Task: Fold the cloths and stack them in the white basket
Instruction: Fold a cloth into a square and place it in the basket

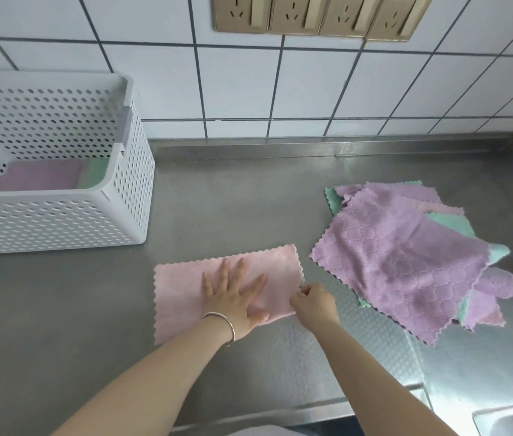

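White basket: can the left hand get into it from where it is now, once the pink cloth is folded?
Probably yes. The white basket stands open-topped to the left of the left hand, with bare steel counter between them. Only folded cloths lie low inside.

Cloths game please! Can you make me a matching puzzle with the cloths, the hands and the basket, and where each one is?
Things:
1. pink cloth
2. purple cloth
3. white basket
4. right hand

Places or states:
A. on top of the messy pile
B. pinching a cloth's edge
C. flat under the left hand
D. holding folded cloths inside

Pairs: 1-C, 2-A, 3-D, 4-B
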A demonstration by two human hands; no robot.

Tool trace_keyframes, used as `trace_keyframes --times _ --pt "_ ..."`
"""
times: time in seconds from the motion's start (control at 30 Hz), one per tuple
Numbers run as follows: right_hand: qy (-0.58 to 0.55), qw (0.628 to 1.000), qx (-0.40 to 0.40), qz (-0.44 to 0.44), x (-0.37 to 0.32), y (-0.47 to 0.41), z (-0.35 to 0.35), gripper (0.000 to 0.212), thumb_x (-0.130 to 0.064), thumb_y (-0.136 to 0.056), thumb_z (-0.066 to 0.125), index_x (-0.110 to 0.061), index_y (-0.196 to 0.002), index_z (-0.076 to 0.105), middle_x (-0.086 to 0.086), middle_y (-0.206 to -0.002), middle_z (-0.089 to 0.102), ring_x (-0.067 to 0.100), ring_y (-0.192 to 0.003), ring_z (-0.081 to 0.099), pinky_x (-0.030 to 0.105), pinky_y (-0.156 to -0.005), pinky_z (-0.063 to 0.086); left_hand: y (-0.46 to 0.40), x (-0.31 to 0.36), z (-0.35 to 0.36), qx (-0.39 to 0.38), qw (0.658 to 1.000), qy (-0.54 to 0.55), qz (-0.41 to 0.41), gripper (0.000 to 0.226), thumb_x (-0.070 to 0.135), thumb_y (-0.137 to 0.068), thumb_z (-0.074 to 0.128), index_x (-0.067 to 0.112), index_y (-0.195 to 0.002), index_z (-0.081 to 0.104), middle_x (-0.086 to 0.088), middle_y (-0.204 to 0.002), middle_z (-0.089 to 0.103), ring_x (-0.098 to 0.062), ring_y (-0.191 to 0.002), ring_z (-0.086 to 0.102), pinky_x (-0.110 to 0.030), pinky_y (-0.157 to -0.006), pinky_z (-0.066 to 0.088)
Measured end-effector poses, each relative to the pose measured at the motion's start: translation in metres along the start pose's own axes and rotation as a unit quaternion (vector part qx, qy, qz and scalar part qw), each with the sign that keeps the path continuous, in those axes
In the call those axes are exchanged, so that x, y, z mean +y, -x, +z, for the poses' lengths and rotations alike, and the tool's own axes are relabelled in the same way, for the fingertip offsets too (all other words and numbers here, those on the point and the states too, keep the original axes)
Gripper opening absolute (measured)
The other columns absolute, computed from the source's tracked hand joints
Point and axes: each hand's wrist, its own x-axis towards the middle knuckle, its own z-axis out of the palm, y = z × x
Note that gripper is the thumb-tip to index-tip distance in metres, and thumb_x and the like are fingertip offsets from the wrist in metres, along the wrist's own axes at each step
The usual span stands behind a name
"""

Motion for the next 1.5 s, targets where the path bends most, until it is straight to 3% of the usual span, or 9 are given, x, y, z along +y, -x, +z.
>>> trace_keyframes --times 0.1,0.2,0.3,0.6,0.77,0.97,1.13,1.33,1.5 --pt "-0.025 0.992 0.059 -0.106 -0.005 0.018 0.006 0.009 -0.010 -0.080 0.051 -0.014 -0.087 0.049 0.001 -0.083 0.055 0.024 -0.081 0.052 0.028 -0.065 0.035 -0.004 0.007 -0.016 0.111 0.989 0.096 0.008 0.041 0.047 -0.084 0.042 0.047 -0.125 0.041 0.007 -0.147 0.034 -0.031 -0.134 0.024 -0.054 -0.109 0.021" --pt "0.002 0.959 0.136 -0.247 -0.015 0.037 0.020 0.014 -0.003 -0.070 0.061 -0.010 -0.082 0.057 0.003 -0.078 0.057 0.026 -0.070 0.052 0.027 -0.059 0.032 0.007 0.010 -0.047 0.211 0.888 0.402 -0.071 0.015 0.028 -0.083 0.062 0.025 -0.097 0.065 0.008 -0.104 0.065 -0.011 -0.102 0.056 -0.022 -0.089 0.039" --pt "0.052 0.911 0.190 -0.362 -0.026 0.049 0.034 0.020 -0.005 -0.052 0.062 -0.013 -0.069 0.055 -0.001 -0.064 0.056 0.023 -0.053 0.055 0.023 -0.045 0.036 0.013 0.006 -0.071 0.206 0.830 0.510 -0.094 0.014 0.026 -0.076 0.072 0.027 -0.076 0.058 0.016 -0.079 0.063 -0.004 -0.077 0.058 -0.017 -0.071 0.040" --pt "0.091 0.813 0.181 -0.546 -0.041 0.056 0.063 0.024 -0.011 -0.059 0.044 -0.019 -0.081 0.046 0.000 -0.077 0.052 0.022 -0.068 0.045 0.029 -0.058 0.036 0.026 -0.024 -0.078 0.233 0.890 0.355 -0.165 0.032 0.030 -0.085 0.058 0.015 -0.060 0.043 -0.004 -0.056 0.048 -0.027 -0.064 0.042 -0.031 -0.059 0.033" --pt "0.192 0.848 0.145 -0.473 -0.037 0.048 0.071 0.074 -0.019 -0.057 0.053 -0.015 -0.130 0.042 0.005 -0.133 0.052 0.019 -0.108 0.053 0.025 -0.083 0.049 0.038 -0.059 -0.067 0.229 0.871 0.374 -0.223 0.036 0.025 -0.089 0.051 0.012 -0.059 0.036 -0.003 -0.053 0.035 -0.027 -0.065 0.032 -0.032 -0.051 0.025" --pt "0.262 0.853 0.074 -0.444 -0.021 0.036 0.094 0.135 -0.016 -0.041 0.081 -0.017 -0.150 0.003 0.003 -0.142 0.047 0.021 -0.123 0.054 0.034 -0.091 0.051 0.048 -0.084 -0.038 0.221 0.835 0.420 -0.278 0.021 0.021 -0.092 0.049 0.006 -0.100 0.062 -0.017 -0.087 0.062 -0.035 -0.083 0.050 -0.025 -0.064 0.030" --pt "0.276 0.838 0.091 -0.463 -0.020 0.034 0.104 0.104 -0.013 -0.040 0.079 -0.016 -0.137 0.040 0.002 -0.141 0.047 0.018 -0.128 0.039 0.037 -0.091 0.051 0.045 -0.092 -0.017 0.220 0.821 0.418 -0.320 0.025 0.024 -0.091 0.049 0.014 -0.111 0.061 -0.011 -0.100 0.068 -0.033 -0.092 0.057 -0.031 -0.073 0.040" --pt "0.291 0.824 0.095 -0.477 -0.021 0.035 0.111 0.095 -0.007 -0.046 0.074 -0.012 -0.135 0.041 0.005 -0.141 0.048 0.019 -0.130 0.033 0.040 -0.093 0.049 0.042 -0.101 -0.009 0.255 0.798 0.428 -0.339 0.026 0.023 -0.091 0.052 0.020 -0.116 0.059 -0.006 -0.109 0.068 -0.031 -0.100 0.060 -0.032 -0.080 0.044" --pt "0.299 0.823 0.093 -0.475 -0.023 0.035 0.115 0.070 -0.012 -0.065 0.039 -0.011 -0.135 0.038 0.004 -0.141 0.045 0.019 -0.129 0.034 0.040 -0.093 0.049 0.038 -0.107 -0.005 0.261 0.801 0.420 -0.337 0.023 0.027 -0.090 0.053 0.026 -0.113 0.059 -0.003 -0.105 0.069 -0.031 -0.096 0.061 -0.033 -0.081 0.046"
